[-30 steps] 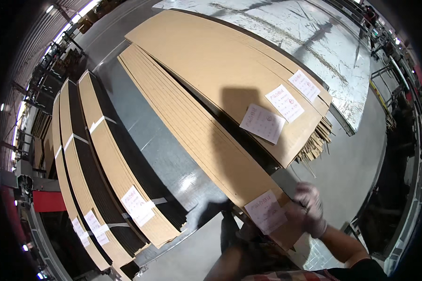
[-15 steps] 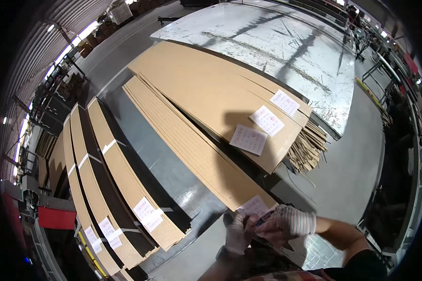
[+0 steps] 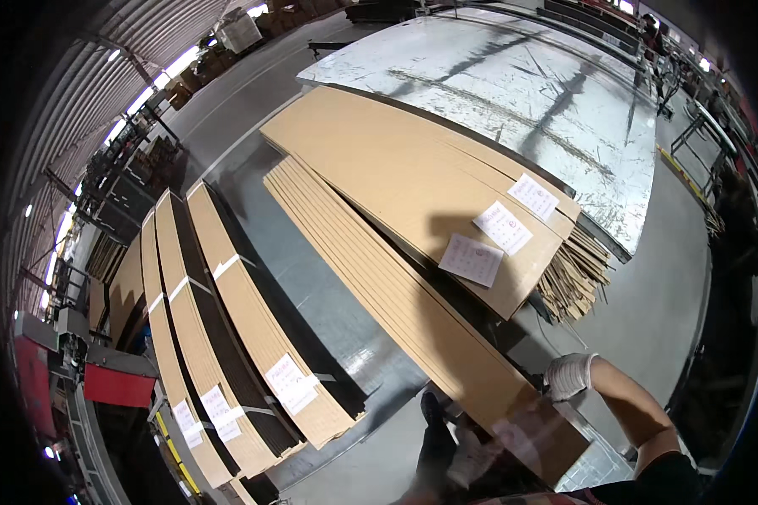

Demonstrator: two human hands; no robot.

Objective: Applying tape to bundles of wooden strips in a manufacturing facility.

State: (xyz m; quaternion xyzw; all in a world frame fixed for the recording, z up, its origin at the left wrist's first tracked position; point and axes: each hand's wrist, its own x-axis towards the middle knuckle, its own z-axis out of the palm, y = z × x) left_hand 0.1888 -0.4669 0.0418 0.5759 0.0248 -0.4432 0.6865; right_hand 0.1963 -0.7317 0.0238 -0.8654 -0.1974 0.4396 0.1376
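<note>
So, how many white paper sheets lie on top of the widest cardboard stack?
3, in a row near the end of the widest cardboard stack: one nearest the person, one in the middle, one farthest away. Other stacks carry their own sheets.

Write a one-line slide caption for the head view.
Gloved right hand and left hand grip the near end of a long cardboard-wrapped pack among labelled stacks.

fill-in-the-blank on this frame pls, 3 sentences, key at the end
1. The right hand wears a ____ glove.
2. The right hand rests at the near end of a long ____ pack.
3. The wider cardboard stack carries ____ paper labels near its end.

Missing words: white; cardboard; three
</note>
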